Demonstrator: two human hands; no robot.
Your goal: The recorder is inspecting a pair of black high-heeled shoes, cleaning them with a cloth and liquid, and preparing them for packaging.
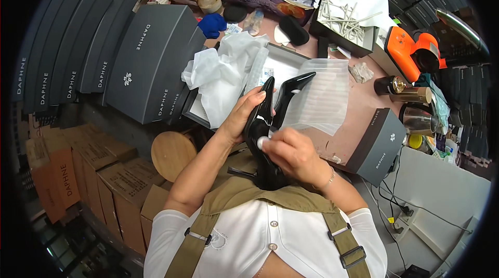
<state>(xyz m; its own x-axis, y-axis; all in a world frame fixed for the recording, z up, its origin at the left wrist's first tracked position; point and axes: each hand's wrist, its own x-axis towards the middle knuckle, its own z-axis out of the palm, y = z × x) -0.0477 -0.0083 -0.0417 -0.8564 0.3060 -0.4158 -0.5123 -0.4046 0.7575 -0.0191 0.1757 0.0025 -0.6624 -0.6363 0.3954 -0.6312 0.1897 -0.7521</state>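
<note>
Status (judged): wad work was in progress. The glossy black pointed-toe high-heeled shoe was out of its box, w/ the small white wad (material unclear) at its side. Degree of completion on that shoe: couldn't tell. The second glossy black high-heeled shoe was out of hand; whether it had been treated couldn't be told. Not yet done: neither shoe was fully wrapped or seated in the dark-rimmed, white-lined open cardboard box.

Position: L hand fingers were closed round the forepart of the held shoe, toe projecting just beyond them, heel end back toward the wearer. R hand fingers pinched the wad, pressed together, approx. mid-shoe. Second shoe lay just beyond R fingers, beside the held toe, against the translucent white pleated sheet. Crumpled white tissue paper lay beyond L fingers; pink worktop, beyond R fingers.
</note>
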